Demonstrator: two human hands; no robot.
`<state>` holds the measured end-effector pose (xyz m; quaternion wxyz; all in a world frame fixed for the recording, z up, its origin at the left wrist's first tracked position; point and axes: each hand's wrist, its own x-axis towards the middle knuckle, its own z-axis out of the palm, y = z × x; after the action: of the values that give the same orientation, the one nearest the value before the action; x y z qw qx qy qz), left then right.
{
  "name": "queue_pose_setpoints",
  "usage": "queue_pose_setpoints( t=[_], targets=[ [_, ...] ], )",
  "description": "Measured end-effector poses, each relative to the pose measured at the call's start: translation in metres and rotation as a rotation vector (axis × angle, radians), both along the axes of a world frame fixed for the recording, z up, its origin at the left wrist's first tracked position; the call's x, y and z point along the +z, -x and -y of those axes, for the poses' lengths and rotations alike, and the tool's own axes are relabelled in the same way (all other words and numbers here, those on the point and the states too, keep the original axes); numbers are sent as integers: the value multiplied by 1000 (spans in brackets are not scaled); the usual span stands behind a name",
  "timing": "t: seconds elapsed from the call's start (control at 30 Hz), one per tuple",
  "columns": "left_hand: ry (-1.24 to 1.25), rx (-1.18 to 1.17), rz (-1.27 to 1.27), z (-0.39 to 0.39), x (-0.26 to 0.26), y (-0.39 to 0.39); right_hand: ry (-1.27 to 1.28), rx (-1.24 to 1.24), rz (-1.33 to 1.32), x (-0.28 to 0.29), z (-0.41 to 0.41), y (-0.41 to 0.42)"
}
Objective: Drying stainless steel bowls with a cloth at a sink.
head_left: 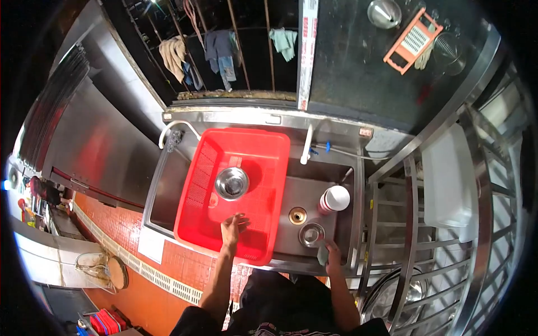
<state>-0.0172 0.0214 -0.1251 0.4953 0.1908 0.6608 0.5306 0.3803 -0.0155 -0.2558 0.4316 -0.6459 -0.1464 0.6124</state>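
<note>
My left hand (233, 229) is over the near part of a red plastic basket (178, 222), its fingers apart and nothing seen in them. The basket lies across the stainless-steel sink, and a shiny metal bowl (232, 184) sits inside it, beyond my left hand. My right hand (333, 255) grips a grey-green scouring pad or cloth (322, 255) at the near side of the right basin (290, 193). Just beyond it, a smaller metal bowl (312, 234) lies on the basin floor, close to the brass-coloured drain (297, 215). Whether the pad touches this bowl, I cannot tell.
White stacked tubs or cups (336, 198) stand at the basin's right. A white tap (307, 145) juts over the back edge, and a curved white spout (178, 123) is at the left. A slatted metal rack (410, 218) with a white plastic bin (447, 180) flanks the sink's right.
</note>
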Motion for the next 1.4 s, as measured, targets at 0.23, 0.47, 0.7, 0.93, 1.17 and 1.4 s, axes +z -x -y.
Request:
queue_pose_setpoints(
  t=[0.23, 0.47, 0.7, 0.93, 1.17, 1.4],
  targets=[
    [84, 280, 113, -38, -106, 80, -196, -97, -139, 81, 16, 8],
    [27, 321, -28, -74, -131, 120, -267, -175, -109, 122, 21, 43],
    [62, 115, -365, -95, -128, 126, -267, -143, 37, 139, 26, 74],
    [247, 49, -590, -105, -159, 155, -208, -138, 15, 154, 10, 105],
    [248, 29, -606, -111, -155, 171, -276, -28, -51, 132, -7, 117],
    [106, -71, -730, -105, -128, 159, -272, 4, -43, 137, -10, 121]
  ],
)
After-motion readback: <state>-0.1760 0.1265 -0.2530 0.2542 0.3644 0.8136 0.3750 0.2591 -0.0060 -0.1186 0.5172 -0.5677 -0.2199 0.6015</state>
